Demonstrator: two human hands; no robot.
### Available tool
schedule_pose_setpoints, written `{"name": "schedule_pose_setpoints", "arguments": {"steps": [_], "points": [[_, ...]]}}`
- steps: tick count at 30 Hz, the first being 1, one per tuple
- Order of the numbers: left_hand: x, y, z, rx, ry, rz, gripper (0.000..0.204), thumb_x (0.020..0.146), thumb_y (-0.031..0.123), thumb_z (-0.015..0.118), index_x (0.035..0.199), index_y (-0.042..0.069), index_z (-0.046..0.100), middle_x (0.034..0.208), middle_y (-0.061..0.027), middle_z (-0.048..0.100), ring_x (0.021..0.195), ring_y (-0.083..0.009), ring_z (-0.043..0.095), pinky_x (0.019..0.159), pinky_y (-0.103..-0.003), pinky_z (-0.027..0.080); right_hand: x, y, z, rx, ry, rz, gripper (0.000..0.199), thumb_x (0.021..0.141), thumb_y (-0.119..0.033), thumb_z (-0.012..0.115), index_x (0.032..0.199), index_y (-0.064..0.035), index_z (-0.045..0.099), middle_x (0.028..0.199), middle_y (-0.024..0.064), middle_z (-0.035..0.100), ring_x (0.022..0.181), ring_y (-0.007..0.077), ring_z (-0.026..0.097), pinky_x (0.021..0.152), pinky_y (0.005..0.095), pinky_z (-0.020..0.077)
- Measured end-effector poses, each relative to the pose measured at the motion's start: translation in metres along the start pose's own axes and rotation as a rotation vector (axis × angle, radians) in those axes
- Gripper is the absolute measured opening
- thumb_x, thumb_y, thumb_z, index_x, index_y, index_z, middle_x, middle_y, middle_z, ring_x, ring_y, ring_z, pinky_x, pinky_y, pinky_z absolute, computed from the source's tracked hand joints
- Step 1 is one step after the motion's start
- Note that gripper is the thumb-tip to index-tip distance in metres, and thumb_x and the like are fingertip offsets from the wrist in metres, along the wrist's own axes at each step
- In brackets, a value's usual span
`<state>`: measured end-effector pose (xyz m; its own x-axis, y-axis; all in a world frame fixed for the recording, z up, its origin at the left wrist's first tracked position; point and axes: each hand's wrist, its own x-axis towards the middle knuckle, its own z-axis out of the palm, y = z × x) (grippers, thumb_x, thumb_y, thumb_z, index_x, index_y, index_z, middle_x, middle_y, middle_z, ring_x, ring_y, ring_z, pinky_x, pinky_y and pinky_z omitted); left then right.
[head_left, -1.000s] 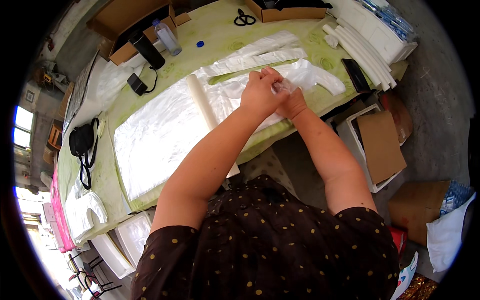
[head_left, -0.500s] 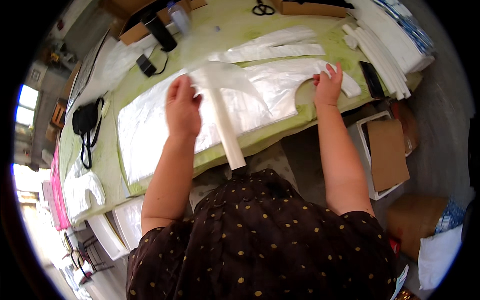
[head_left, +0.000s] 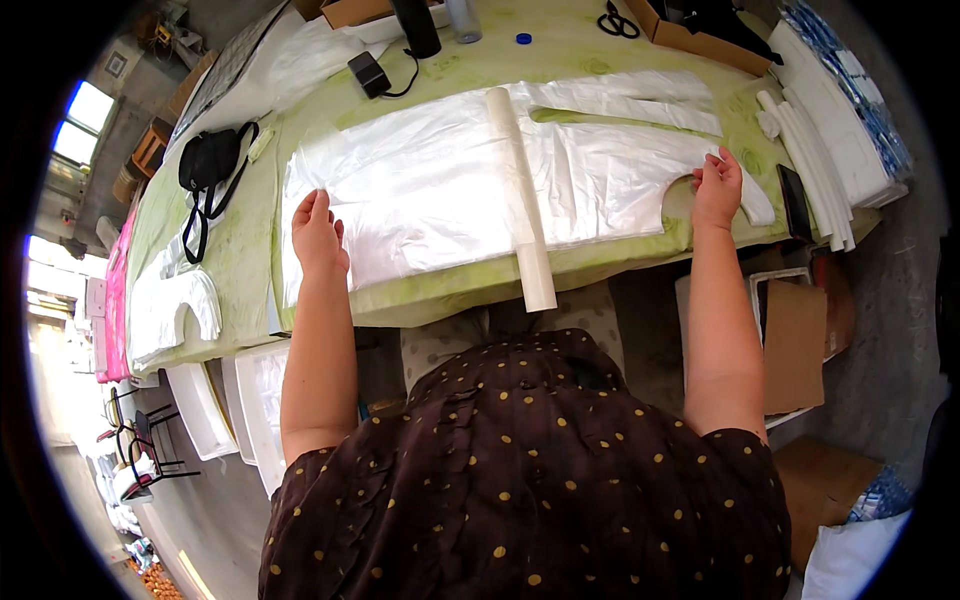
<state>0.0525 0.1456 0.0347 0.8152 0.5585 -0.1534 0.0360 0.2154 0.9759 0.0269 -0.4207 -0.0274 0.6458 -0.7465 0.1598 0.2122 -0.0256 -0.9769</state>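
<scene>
In the head view, we see the white sheet (head_left: 420, 205) spread on the table (head_left: 575, 65), with a pale roll (head_left: 518, 190) across its middle, near end overhanging. Our left hand (head_left: 320, 238) is at the sheet's left end, our right hand (head_left: 718, 190) by its right cut-out; both have fingers curled, but we cannot tell whether either grips it.

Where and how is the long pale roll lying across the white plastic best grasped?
Probably by its near end, coming from the person's side with fingers curled around it. The roll is slim and straight, and that end juts past the edge of the table, leaving room underneath; the rest lies along the white plastic.
</scene>
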Motion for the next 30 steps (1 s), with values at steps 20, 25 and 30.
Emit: {"name": "schedule_pose_setpoints", "arguments": {"steps": [20, 25, 30], "points": [[-0.103, -0.068, 0.11, 0.988, -0.783, 0.812, 0.068, 0.091, 0.018, 0.06, 0.154, 0.009, 0.037, 0.132, -0.0117, 0.064, 0.135, -0.0313, 0.049, 0.117, -0.047, 0.031, -0.178, -0.069, 0.083, -0.4, -0.86, -0.614, 0.033, 0.086, -0.012, 0.069, 0.119, -0.0052, 0.066, 0.125, 0.0156, 0.064, 0.121, 0.0339, 0.057, 0.107, 0.0411, 0.0446], [-0.102, -0.048, 0.115, 1.117, -0.881, 0.734, 0.067, 0.09, 0.016, 0.061, 0.152, 0.009, 0.04, 0.136, -0.0131, 0.061, 0.136, -0.0318, 0.048, 0.114, -0.047, 0.036, -0.202, -0.075, 0.109, -0.429, -1.013, -0.688, 0.034, 0.083, -0.013, 0.07, 0.117, -0.0055, 0.067, 0.124, 0.0157, 0.064, 0.122, 0.0362, 0.056, 0.109, 0.0441, 0.0433], [-0.082, -0.029, 0.119, 0.941, -0.81, 0.869, 0.055, 0.09, 0.011, 0.06, 0.145, 0.012, 0.053, 0.146, -0.0154, 0.052, 0.135, -0.0363, 0.048, 0.114, -0.045, 0.041, -0.203, -0.082, 0.118, -0.51, -1.045, -0.777, 0.033, 0.081, -0.012, 0.069, 0.113, -0.0057, 0.068, 0.118, 0.0152, 0.067, 0.119, 0.0372, 0.057, 0.107, 0.0442, 0.0437]]}}
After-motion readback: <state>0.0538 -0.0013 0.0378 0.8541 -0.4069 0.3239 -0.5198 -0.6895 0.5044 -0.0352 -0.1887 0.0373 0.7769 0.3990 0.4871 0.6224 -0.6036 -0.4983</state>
